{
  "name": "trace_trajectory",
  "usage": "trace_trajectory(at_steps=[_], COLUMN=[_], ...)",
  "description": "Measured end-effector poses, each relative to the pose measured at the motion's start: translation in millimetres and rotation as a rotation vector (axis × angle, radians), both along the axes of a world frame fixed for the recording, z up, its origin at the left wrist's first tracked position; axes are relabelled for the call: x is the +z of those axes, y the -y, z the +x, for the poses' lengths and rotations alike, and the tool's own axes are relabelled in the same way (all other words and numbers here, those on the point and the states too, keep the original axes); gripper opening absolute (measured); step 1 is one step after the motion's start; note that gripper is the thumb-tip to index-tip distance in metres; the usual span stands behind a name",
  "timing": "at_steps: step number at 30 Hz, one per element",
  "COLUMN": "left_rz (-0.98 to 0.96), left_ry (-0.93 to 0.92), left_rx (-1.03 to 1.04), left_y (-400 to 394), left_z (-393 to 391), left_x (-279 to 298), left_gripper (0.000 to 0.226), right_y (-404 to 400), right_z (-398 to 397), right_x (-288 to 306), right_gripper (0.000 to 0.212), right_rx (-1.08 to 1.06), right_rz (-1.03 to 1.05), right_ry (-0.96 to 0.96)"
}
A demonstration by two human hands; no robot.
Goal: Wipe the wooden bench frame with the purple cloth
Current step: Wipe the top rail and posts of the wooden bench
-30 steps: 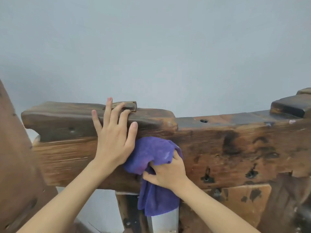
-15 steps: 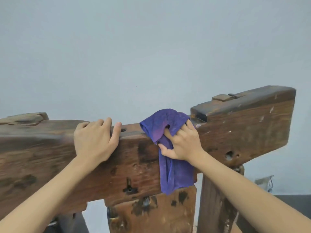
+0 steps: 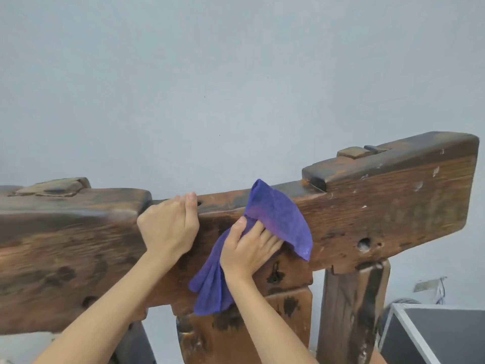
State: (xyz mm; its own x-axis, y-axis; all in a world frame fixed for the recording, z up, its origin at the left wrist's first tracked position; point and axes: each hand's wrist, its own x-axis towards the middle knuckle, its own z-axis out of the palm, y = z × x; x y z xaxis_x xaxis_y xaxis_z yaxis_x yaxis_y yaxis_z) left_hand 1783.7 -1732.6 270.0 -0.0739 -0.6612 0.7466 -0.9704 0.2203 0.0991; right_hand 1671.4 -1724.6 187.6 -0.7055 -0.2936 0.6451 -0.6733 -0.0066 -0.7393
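A dark, worn wooden bench frame [image 3: 380, 206] runs across the view, its thick top beam rising to the right. The purple cloth [image 3: 278, 219] is draped over the beam's top edge and hangs down its front face. My right hand [image 3: 249, 250] presses the cloth flat against the front of the beam, fingers gripping the fabric. My left hand [image 3: 170, 227] is curled over the beam's top edge just left of the cloth, beside a small hole in the wood.
A plain pale wall stands close behind the beam. A wooden post [image 3: 351, 311] supports the right end, and a wooden panel [image 3: 262, 332] sits below the centre. A dark box with a metal edge [image 3: 433, 334] is at the bottom right.
My right hand and the cloth have slid down from the beam's top edge onto its front face. My left hand has curled tighter over the top. The view has shifted slightly left.
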Motion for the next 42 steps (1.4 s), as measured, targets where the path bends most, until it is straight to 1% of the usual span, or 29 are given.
trace_trajectory(at_steps=[1, 2, 3, 4, 5, 7, 8, 9, 10, 12, 14, 17, 20, 22, 24, 26, 28, 29, 30, 31, 32, 34, 36, 38, 40, 42], left_rz=[0.046, 0.118, 0.176, 0.199, 0.211, 0.170, 0.145, 0.142, 0.149, 0.166, 0.151, 0.143, 0.137, 0.133, 0.155, 0.170, 0.185, 0.194, 0.155, 0.153, 0.159, 0.166, 0.224, 0.281, 0.304, 0.264], left_ry=[-0.023, -0.073, -0.127, -0.155, -0.169, -0.124, -0.107, -0.121, -0.149, -0.172, -0.084, 0.039, 0.116, 0.134, 0.134, 0.144, 0.110, 0.056, 0.010, -0.056, -0.116, -0.160, -0.141, -0.119, -0.125, -0.128], left_rx=[0.006, 0.012, 0.018, 0.018, 0.008, -0.004, -0.003, 0.002, 0.015, 0.038, 0.007, -0.069, -0.127, -0.194, -0.286, -0.399, -0.464, -0.467, -0.466, -0.435, -0.413, -0.384, -0.369, -0.344, -0.318, -0.306], left_y=[4.4, 10.3, 14.3, 15.9, 14.1, 8.0, 4.6, -0.6, -3.8, -6.7, -8.0, -8.8, -6.9, -7.5, -0.9, 5.5, 11.3, 11.2, 12.7, 14.2, 14.7, 15.2, 15.1, 15.3, 11.5, 7.0], left_z=[1.4, 4.0, 5.1, 5.4, 6.0, 5.7, 3.6, -0.2, -3.2, -12.3, -27.2, -52.2, -81.6, -114.3, -147.2, -183.2, -220.8, -233.1, -248.1, -256.3, -264.4, -268.5, -264.6, -262.6, -266.1, -269.4], left_x=[8.1, 17.0, 26.1, 32.5, 35.3, 29.3, 23.8, 21.1, 20.1, 26.2, 27.6, 13.0, 4.3, 3.2, 6.3, 11.5, 16.2, 18.8, 19.8, 21.0, 20.7, 19.8, 18.9, 18.6, 20.7, 22.0], left_gripper=[0.070, 0.072, 0.069, 0.065, 0.059, 0.048, 0.045, 0.044, 0.046, 0.049, 0.051, 0.053, 0.054, 0.053, 0.048, 0.044, 0.047, 0.055, 0.064, 0.069, 0.071, 0.071, 0.071, 0.071, 0.070, 0.069], right_y=[-0.1, -1.8, -5.1, -8.7, -10.7, -16.9, -19.9, -21.7, -18.9, -18.9, -24.4, -30.1, -31.1, -30.1, -30.4, -27.0, -20.4, -18.8, -17.8, -20.0, -23.2, -30.8, -40.3, -47.2, -49.7, -43.7], right_z=[19.5, 34.5, 43.1, 45.7, 39.9, 8.6, -13.0, -35.2, -56.8, -99.9, -140.7, -189.8, -222.8, -250.1, -277.9, -311.6, -348.0, -362.0, -383.0, -400.3, -421.5, -467.6, -508.4, -535.8, -542.9, -529.4], right_x=[-4.4, -11.9, -22.3, -34.5, -46.4, -58.5, -62.1, -63.3, -61.8, -58.8, -52.8, -40.5, -25.8, -12.8, 7.8, 28.1, 48.3, 58.2, 66.6, 73.8, 80.1, 90.8, 99.1, 101.7, 96.0, 81.7], right_gripper=[0.042, 0.040, 0.040, 0.039, 0.037, 0.034, 0.034, 0.035, 0.037, 0.036, 0.034, 0.037, 0.040, 0.042, 0.034, 0.037, 0.043, 0.046, 0.050, 0.053, 0.054, 0.049, 0.049, 0.058, 0.065, 0.066], right_rx=[0.024, 0.064, 0.141, 0.234, 0.314, 0.489, 0.546, 0.553, 0.537, 0.473, 0.420, 0.395, 0.343, 0.309, 0.301, 0.268, 0.257, 0.253, 0.244, 0.228, 0.211, 0.138, 0.068, 0.052, 0.095, 0.046], right_rz=[0.032, 0.067, 0.127, 0.176, 0.186, 0.169, 0.161, 0.165, 0.181, 0.232, 0.303, 0.315, 0.242, 0.182, 0.123, 0.042, -0.008, -0.015, -0.018, -0.013, -0.016, -0.018, 0.027, 0.052, -0.007, -0.077], right_ry=[-0.032, -0.110, -0.232, -0.392, -0.597, -0.986, -1.151, -1.274, -1.345, -1.408, -1.429, -1.375, -1.333, -1.328, -1.320, -1.291, -1.229, -1.212, -1.197, -1.173, -1.142, -1.062, -0.915, -0.695, -0.347, 0.002])
